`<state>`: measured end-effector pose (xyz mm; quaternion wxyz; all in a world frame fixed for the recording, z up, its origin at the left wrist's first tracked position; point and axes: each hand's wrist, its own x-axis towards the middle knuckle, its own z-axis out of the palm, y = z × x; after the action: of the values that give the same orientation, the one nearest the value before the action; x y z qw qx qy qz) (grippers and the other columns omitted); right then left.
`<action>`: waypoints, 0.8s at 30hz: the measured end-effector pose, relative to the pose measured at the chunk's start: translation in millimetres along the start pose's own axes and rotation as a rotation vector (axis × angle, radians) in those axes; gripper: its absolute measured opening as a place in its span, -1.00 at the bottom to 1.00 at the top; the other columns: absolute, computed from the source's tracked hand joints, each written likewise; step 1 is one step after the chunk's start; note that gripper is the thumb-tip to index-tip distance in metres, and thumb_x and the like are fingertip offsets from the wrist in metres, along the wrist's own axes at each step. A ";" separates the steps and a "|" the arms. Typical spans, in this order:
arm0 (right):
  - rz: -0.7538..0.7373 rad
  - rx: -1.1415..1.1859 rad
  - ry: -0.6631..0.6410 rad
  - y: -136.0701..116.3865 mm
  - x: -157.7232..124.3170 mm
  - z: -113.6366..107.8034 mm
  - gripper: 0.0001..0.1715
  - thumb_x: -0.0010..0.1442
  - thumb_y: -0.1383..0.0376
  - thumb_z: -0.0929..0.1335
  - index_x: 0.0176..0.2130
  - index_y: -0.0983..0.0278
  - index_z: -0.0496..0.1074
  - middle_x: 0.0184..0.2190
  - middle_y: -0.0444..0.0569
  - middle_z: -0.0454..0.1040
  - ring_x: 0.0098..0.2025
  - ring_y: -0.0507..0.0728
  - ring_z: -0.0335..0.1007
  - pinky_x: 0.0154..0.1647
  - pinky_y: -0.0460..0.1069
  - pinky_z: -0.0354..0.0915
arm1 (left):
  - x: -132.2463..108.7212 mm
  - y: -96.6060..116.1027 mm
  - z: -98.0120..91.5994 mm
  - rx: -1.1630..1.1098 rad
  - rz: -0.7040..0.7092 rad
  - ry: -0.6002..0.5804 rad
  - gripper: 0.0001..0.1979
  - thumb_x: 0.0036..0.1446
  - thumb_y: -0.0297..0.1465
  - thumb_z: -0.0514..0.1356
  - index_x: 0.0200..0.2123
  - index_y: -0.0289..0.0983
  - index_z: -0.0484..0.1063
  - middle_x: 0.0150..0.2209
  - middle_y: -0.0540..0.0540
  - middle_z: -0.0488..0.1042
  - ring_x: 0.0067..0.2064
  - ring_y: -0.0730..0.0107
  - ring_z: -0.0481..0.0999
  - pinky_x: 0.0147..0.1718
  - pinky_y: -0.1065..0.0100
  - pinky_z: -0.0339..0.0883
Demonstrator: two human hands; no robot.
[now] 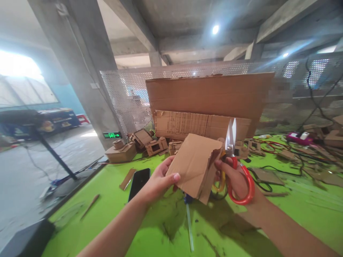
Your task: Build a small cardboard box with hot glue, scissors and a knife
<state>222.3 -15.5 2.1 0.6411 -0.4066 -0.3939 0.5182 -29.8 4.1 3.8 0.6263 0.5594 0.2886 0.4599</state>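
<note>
My left hand point(163, 178) grips the left edge of a folded piece of brown cardboard point(197, 162), thumb on top. The cardboard is tilted up above the green table, and its layers part along the right side. My right hand point(233, 175) holds a pair of scissors point(242, 185) with red handles, blades pointing up and slightly apart. Its fingers also reach the cardboard's right edge. Behind and below that edge, a yellow handle point(220, 182) shows in part; the rest is hidden. Under the cardboard a glue stick point(189, 226) sticks out towards me.
A black phone point(139, 184) lies left on the green table point(107, 203), near a thin brown stick point(90, 206). Small cardboard models point(157, 145) line the back, before large cardboard sheets point(209, 94). Cables point(278, 170) and scraps point(327, 176) clutter the right side.
</note>
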 end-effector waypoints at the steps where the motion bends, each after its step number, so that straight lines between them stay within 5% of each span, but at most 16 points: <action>1: -0.005 0.008 0.027 -0.3 0.3 0.5 -0.53 -0.11 0.08 0.62 -0.44 0.21 0.35 -0.54 -0.22 0.40 -0.56 0.05 0.38 -0.52 -0.03 0.41 | -0.4 -1.3 3.4 -0.035 0.025 0.016 -0.21 -0.14 -0.13 0.54 0.17 -0.22 0.46 -0.10 -0.18 0.60 -0.29 0.26 0.59 -0.47 0.44 0.36; 5: -0.037 0.001 0.103 7.9 3.3 -0.8 -0.56 -0.08 0.08 0.59 -0.46 0.19 0.33 -0.55 -0.20 0.38 -0.51 0.08 0.39 -0.45 0.00 0.44 | -4.6 -8.7 23.2 -0.160 0.147 0.076 -0.07 -0.23 -0.27 0.61 0.25 -0.13 0.37 0.17 -0.21 0.52 0.14 0.01 0.54 0.00 0.22 0.48; 7: -0.080 -0.039 0.114 16.2 5.7 -2.8 -0.60 -0.02 0.06 0.56 -0.45 0.19 0.35 -0.54 -0.17 0.41 -0.48 0.11 0.41 -0.42 0.01 0.43 | -7.5 -13.3 32.7 -0.159 0.111 0.072 -0.13 -0.21 -0.34 0.61 0.21 -0.14 0.40 0.16 -0.22 0.55 0.18 -0.03 0.52 0.08 0.13 0.46; 13: -0.102 -0.068 0.120 33.7 12.9 -9.5 -0.61 0.00 0.03 0.56 -0.40 0.21 0.43 -0.49 -0.13 0.50 -0.41 0.17 0.48 -0.36 0.05 0.45 | -14.2 -21.2 47.8 -0.176 -0.052 -0.018 -0.53 0.08 -0.19 0.48 -0.03 -0.27 0.49 -0.03 -0.26 0.65 0.01 -0.01 0.65 -0.12 0.13 0.59; 15: -0.093 -0.066 0.121 33.3 12.0 -9.4 -0.60 0.00 0.02 0.57 -0.38 0.21 0.45 -0.47 -0.12 0.52 -0.40 0.19 0.50 -0.35 0.07 0.47 | -16.1 -20.5 50.8 -0.205 -0.061 -0.054 -0.52 0.19 -0.09 0.37 0.01 -0.29 0.46 -0.04 -0.30 0.64 -0.03 -0.03 0.67 -0.22 0.12 0.61; 18: -0.132 -0.161 0.124 28.9 4.7 -4.8 -0.59 0.05 -0.02 0.55 -0.39 0.22 0.45 -0.50 -0.10 0.52 -0.44 0.18 0.49 -0.40 0.05 0.44 | -18.4 -18.2 55.5 -0.195 -0.066 -0.086 -0.42 0.09 -0.18 0.47 0.08 -0.26 0.39 0.08 -0.33 0.59 -0.02 -0.04 0.68 -0.20 0.13 0.62; 24: -0.133 -0.255 0.067 22.7 -16.9 9.3 -0.52 0.05 -0.06 0.57 -0.28 0.25 0.53 -0.38 0.02 0.63 -0.37 0.22 0.57 -0.35 0.04 0.46 | -13.8 -15.0 56.0 -0.144 -0.080 0.111 -0.53 -0.01 -0.30 0.53 -0.10 -0.31 0.45 -0.13 -0.25 0.67 -0.22 0.11 0.73 -0.25 0.26 0.62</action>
<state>203.3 -28.1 -17.0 0.6299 -0.4747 -0.4609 0.4067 17.4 -31.9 -1.1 0.6657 0.4744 0.3111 0.4847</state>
